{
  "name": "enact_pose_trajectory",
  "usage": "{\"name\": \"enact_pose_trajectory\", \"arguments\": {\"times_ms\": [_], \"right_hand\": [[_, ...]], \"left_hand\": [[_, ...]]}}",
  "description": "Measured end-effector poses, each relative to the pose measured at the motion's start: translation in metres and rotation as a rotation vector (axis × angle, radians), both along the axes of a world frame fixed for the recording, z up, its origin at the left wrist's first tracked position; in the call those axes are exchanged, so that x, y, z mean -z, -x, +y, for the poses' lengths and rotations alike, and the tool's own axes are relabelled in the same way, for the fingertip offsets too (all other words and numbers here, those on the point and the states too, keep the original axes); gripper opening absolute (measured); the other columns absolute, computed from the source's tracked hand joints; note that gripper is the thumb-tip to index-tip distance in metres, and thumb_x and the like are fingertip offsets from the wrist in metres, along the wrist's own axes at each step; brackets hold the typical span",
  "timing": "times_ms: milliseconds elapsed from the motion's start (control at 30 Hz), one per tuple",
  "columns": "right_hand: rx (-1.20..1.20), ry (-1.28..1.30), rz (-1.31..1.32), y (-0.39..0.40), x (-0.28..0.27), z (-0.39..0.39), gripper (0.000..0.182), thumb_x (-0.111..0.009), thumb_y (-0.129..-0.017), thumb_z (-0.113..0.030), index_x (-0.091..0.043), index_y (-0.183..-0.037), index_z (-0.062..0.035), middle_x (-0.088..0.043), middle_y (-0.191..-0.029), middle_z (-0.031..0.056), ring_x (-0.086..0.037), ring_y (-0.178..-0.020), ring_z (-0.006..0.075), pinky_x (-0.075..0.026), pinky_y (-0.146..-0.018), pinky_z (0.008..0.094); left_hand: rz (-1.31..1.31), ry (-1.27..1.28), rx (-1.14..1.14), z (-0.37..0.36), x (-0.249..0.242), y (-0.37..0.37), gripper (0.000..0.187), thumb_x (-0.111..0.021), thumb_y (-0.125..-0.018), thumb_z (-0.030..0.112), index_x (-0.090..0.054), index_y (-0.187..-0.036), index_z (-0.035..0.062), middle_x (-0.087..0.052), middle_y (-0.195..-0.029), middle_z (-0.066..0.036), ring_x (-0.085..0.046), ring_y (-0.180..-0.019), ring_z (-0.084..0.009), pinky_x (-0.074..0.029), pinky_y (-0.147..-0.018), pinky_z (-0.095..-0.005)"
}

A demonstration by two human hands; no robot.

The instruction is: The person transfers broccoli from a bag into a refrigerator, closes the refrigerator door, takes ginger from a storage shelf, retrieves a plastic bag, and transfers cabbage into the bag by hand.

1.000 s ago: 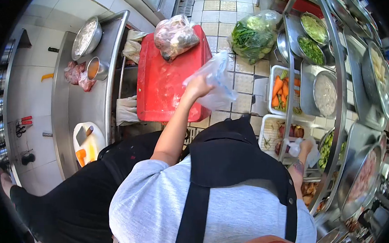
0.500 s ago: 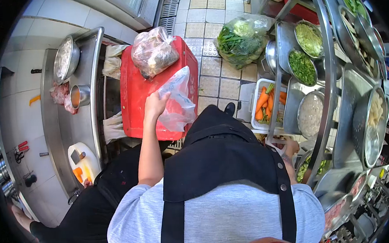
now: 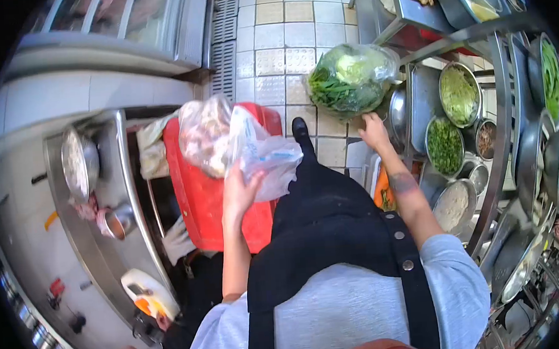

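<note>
A thin, clear plastic bag (image 3: 269, 156) with blue print hangs crumpled from my left hand (image 3: 241, 188), whose fingers are closed on it. It overlaps the red lid (image 3: 198, 205) and a knotted clear bag of pale, lumpy pieces (image 3: 203, 134) standing there. On the right, my right hand (image 3: 373, 131) reaches forward with its fingers apart, fingertips right at the lower edge of a large clear bag of leafy greens (image 3: 350, 77) on the floor. Beneath my right forearm, carrots (image 3: 383, 190) show in a white basket, partly hidden.
A metal rack (image 3: 497, 116) at the right bears bowls of chopped greens (image 3: 445, 145) and shredded vegetable (image 3: 459, 93). To the left runs a steel counter (image 3: 123, 184) with a metal bowl (image 3: 79, 162) and a cutting board (image 3: 149, 288), beside another person's hand (image 3: 163, 320).
My right hand has moved forward from beside the rack to the bag of greens. The plastic bag in my left hand has swung right, and my view has shifted.
</note>
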State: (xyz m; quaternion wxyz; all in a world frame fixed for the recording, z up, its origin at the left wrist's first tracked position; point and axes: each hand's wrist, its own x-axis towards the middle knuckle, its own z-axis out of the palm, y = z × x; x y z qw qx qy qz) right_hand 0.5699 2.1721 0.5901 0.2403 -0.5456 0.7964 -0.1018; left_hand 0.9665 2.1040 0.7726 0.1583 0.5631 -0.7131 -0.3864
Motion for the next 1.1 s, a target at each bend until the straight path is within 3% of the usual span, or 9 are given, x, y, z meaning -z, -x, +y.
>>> {"name": "enact_pose_trajectory", "arguments": {"times_ms": [133,233,367,433,600,800,933,1000,1100], "right_hand": [[0.073,-0.01,0.285,0.07,0.017,-0.14,0.073,-0.074,-0.069,-0.019,-0.038,-0.131,-0.004,-0.04,-0.133,0.0186,-0.037,-0.126,0.0334,-0.041,-0.096,0.0429],[0.215,0.038,0.546,0.122,0.045,-0.184,0.074,-0.073,-0.07,-0.02,-0.036,-0.132,-0.0016,-0.043,-0.132,0.0198,-0.043,-0.121,0.0349,-0.041,-0.095,0.0426],[0.179,-0.565,0.063,0.183,0.122,-0.192,0.054,-0.061,-0.078,-0.02,-0.04,-0.126,-0.0043,-0.058,-0.11,0.0239,-0.056,-0.102,0.0407,-0.046,-0.085,0.0475],[0.297,-0.325,0.031,0.154,0.141,-0.171,0.044,-0.054,-0.08,-0.018,-0.043,-0.12,-0.0053,-0.061,-0.095,0.0259,-0.058,-0.09,0.0443,-0.046,-0.079,0.0513],[0.413,-0.15,-0.092,0.077,0.077,-0.139,0.031,-0.052,-0.081,-0.016,-0.044,-0.108,-0.003,-0.061,-0.08,0.0293,-0.059,-0.078,0.0478,-0.044,-0.072,0.056],[0.279,-0.229,-0.105,0.046,0.022,-0.112,0.028,-0.051,-0.081,-0.012,-0.043,-0.105,-0.0015,-0.06,-0.069,0.026,-0.059,-0.069,0.0458,-0.045,-0.064,0.056],[0.229,-0.385,-0.147,0.0,-0.016,-0.094,0.025,-0.053,-0.08,-0.012,-0.042,-0.101,-0.0012,-0.059,-0.064,0.0235,-0.06,-0.064,0.0434,-0.045,-0.057,0.0549],[0.197,-0.46,-0.243,-0.025,-0.018,-0.075,0.029,-0.056,-0.08,-0.013,-0.041,-0.102,-0.002,-0.06,-0.068,0.0241,-0.06,-0.066,0.043,-0.046,-0.059,0.0553],[0.125,-0.436,-0.38,-0.044,-0.013,-0.051,0.028,-0.056,-0.081,-0.016,-0.045,-0.1,0.0004,-0.059,-0.067,0.0249,-0.06,-0.068,0.043,-0.046,-0.062,0.0543]], "left_hand": [[-0.11,0.005,0.031,-0.045,-0.014,0.069,0.062,-0.074,-0.071,0.019,-0.047,-0.125,0.0042,-0.045,-0.104,-0.02,-0.05,-0.097,-0.0375,-0.043,-0.085,-0.0384],[-0.052,0.024,0.056,-0.067,0.0,0.098,0.053,-0.071,-0.074,0.016,-0.051,-0.122,0.0066,-0.044,-0.107,-0.018,-0.05,-0.1,-0.0346,-0.042,-0.087,-0.0382],[0.019,-0.1,0.047,-0.092,0.026,0.133,0.027,-0.066,-0.078,0.012,-0.062,-0.104,0.003,-0.05,-0.111,-0.016,-0.053,-0.103,-0.0319,-0.043,-0.087,-0.0364],[0.033,-0.104,0.057,-0.101,0.046,0.154,0.025,-0.065,-0.079,0.012,-0.063,-0.102,0.0026,-0.051,-0.113,-0.016,-0.054,-0.102,-0.0313,-0.043,-0.087,-0.0361],[0.185,-0.503,0.183,-0.1,0.148,0.19,0.033,-0.052,-0.089,0.029,-0.065,-0.099,0.0005,-0.06,-0.103,-0.013,-0.056,-0.101,-0.0266,-0.043,-0.085,-0.0356],[0.139,-1.227,-0.165,-0.087,0.232,0.239,0.066,-0.036,-0.088,0.062,-0.064,-0.108,0.0048,-0.062,-0.103,-0.008,-0.053,-0.089,-0.0176,-0.039,-0.073,-0.0287],[0.217,-1.357,-0.24,-0.085,0.27,0.277,0.076,-0.045,-0.08,0.068,-0.058,-0.116,0.0017,-0.063,-0.106,-0.011,-0.052,-0.107,-0.026,-0.038,-0.087,-0.0481],[0.422,-1.292,-0.423,-0.072,0.307,0.297,0.065,-0.064,-0.076,0.051,-0.058,-0.112,-0.0028,-0.063,-0.1,-0.021,-0.059,-0.097,-0.0296,-0.044,-0.084,-0.0425],[-0.203,-0.875,-0.038,-0.055,0.322,0.296,0.043,-0.063,-0.076,0.03,-0.06,-0.099,-0.0053,-0.064,-0.094,-0.026,-0.062,-0.089,-0.0371,-0.049,-0.078,-0.043]]}}
